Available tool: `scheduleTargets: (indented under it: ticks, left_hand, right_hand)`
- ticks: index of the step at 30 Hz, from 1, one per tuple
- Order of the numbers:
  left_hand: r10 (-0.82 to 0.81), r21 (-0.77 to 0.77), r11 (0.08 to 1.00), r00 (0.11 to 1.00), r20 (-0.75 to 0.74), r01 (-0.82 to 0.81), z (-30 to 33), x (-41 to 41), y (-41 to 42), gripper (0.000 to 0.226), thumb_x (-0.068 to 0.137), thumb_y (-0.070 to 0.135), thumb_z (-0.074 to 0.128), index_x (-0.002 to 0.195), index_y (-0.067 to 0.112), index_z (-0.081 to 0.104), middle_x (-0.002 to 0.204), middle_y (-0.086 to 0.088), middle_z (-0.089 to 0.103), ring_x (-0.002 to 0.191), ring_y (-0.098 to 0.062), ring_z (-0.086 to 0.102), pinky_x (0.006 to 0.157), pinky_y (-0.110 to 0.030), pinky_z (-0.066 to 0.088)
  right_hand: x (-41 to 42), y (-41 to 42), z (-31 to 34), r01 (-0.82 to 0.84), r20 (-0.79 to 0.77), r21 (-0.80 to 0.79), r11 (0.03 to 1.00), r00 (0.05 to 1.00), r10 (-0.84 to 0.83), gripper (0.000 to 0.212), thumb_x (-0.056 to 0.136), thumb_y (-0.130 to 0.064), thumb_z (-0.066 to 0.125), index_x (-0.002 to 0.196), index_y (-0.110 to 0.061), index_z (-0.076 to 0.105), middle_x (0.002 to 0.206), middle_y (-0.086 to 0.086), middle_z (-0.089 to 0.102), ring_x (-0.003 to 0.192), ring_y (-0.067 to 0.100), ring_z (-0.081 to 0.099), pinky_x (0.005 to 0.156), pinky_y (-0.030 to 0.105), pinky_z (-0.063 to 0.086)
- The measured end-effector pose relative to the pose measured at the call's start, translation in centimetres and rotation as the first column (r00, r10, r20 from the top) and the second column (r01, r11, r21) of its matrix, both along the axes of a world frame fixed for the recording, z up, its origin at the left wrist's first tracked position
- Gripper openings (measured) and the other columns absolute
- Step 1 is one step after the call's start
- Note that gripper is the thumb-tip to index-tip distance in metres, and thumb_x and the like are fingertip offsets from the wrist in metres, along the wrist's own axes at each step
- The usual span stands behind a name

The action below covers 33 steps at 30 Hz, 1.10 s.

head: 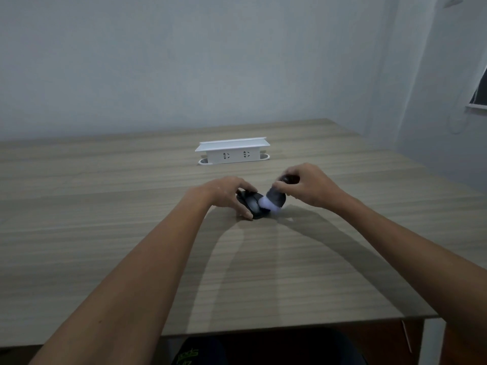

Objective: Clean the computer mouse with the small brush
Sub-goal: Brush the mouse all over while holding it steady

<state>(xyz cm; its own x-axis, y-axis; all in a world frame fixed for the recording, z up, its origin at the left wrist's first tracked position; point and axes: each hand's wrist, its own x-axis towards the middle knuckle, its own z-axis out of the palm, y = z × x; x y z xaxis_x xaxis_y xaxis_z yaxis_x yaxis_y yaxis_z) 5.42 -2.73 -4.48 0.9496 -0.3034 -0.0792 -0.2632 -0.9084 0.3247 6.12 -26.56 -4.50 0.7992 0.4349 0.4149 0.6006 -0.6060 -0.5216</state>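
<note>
— What's the setting?
— A wood-grain tabletop [131, 233] against a pale wall, a white socket unit [233, 151] standing near its far edge.
— And your hands?
— Your left hand [224, 192] pins the black computer mouse [254, 205] flat at the tabletop's middle, thumb along its near side, fingers closed over its far end. Your right hand [307, 184] grips the small brush [275, 200] by its dark handle, the pale-tipped bristles pressed against the mouse's right side.
</note>
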Motion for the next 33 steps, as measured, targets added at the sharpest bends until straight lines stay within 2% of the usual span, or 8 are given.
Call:
scheduleTargets:
  ticks: [3,6,16,20,23,27,31,33]
  left_hand:
    - [-0.004,0.014,1.0,1.0,0.012,0.004,0.2,-0.1,-0.1,0.079,0.066,0.041,0.09,0.137,0.026,0.059,0.137,0.005,0.057,0.123,-0.017,0.056,0.105,-0.033,0.045]
    - [-0.001,0.022,1.0,1.0,0.022,0.0,0.2,0.0,-0.3,0.079,0.066,0.041,0.09,0.137,0.024,0.059,0.137,0.003,0.058,0.122,-0.018,0.057,0.099,-0.029,0.044]
    - [-0.003,0.022,1.0,1.0,0.027,0.003,0.1,0.1,-0.4,0.075,0.065,0.042,0.09,0.133,0.025,0.063,0.129,0.003,0.063,0.118,-0.019,0.059,0.105,-0.037,0.047]
    - [-0.006,0.022,1.0,1.0,0.022,0.005,0.1,0.3,-0.3,0.074,0.063,0.041,0.091,0.131,0.027,0.064,0.12,0.007,0.062,0.116,-0.018,0.059,0.104,-0.038,0.047]
    - [-0.002,0.031,1.0,1.0,0.027,0.001,0.1,0.3,-0.4,0.075,0.063,0.04,0.091,0.132,0.027,0.064,0.126,0.004,0.064,0.117,-0.019,0.059,0.104,-0.038,0.047]
    - [-0.008,0.03,1.0,1.0,0.028,0.007,0.1,0.3,-0.3,0.074,0.063,0.04,0.091,0.131,0.028,0.064,0.127,0.002,0.064,0.117,-0.019,0.058,0.103,-0.039,0.047]
    - [0.004,0.027,1.0,0.999,0.042,-0.005,-0.1,0.3,-0.2,0.078,0.062,0.042,0.091,0.133,0.028,0.063,0.129,0.003,0.063,0.119,-0.019,0.058,0.105,-0.039,0.046]
    - [0.007,0.028,1.0,0.999,0.039,-0.008,-0.2,0.5,-0.2,0.077,0.061,0.043,0.091,0.132,0.029,0.063,0.127,0.004,0.064,0.119,-0.019,0.058,0.105,-0.04,0.047]
  right_hand:
    - [0.1,0.0,-0.2,-0.009,0.046,-0.125,0.992,0.999,0.014,0.014,0.083,-0.024,0.07,0.083,-0.013,0.078,0.074,-0.001,0.073,0.066,0.013,0.062,0.061,0.029,0.044]
    - [0.3,-0.1,0.0,0.046,0.109,-0.087,0.995,0.993,-0.036,0.014,0.083,-0.019,0.069,0.084,-0.01,0.078,0.079,0.003,0.075,0.072,0.015,0.065,0.06,0.015,0.041]
    - [-0.6,0.9,0.7,-0.053,0.114,-0.133,0.99,0.991,0.068,0.015,0.084,-0.023,0.069,0.087,-0.013,0.079,0.08,-0.001,0.076,0.075,0.013,0.067,0.062,0.016,0.043]
    - [-1.0,1.4,0.6,-0.052,0.095,-0.147,0.988,0.993,0.066,0.017,0.085,-0.024,0.069,0.089,-0.012,0.079,0.081,0.002,0.076,0.076,0.018,0.067,0.067,0.029,0.047]
    - [-0.4,1.1,1.2,0.018,0.165,-0.141,0.99,0.986,0.005,0.016,0.085,-0.019,0.068,0.087,-0.007,0.078,0.082,0.005,0.076,0.076,0.019,0.067,0.061,0.022,0.04]
    - [-1.4,1.8,1.4,-0.082,0.12,-0.173,0.982,0.987,0.104,0.013,0.084,-0.021,0.069,0.086,-0.012,0.079,0.075,-0.001,0.073,0.069,0.012,0.061,0.059,0.013,0.039]
    - [-0.5,1.2,0.9,0.026,0.193,-0.206,0.978,0.981,0.015,0.016,0.082,-0.017,0.065,0.083,-0.006,0.077,0.079,0.007,0.076,0.076,0.023,0.069,0.067,0.033,0.052]
    - [-0.9,1.4,1.1,0.003,0.189,-0.153,0.988,0.982,0.027,0.015,0.082,-0.018,0.066,0.082,-0.008,0.077,0.079,0.003,0.075,0.074,0.017,0.067,0.065,0.025,0.049]
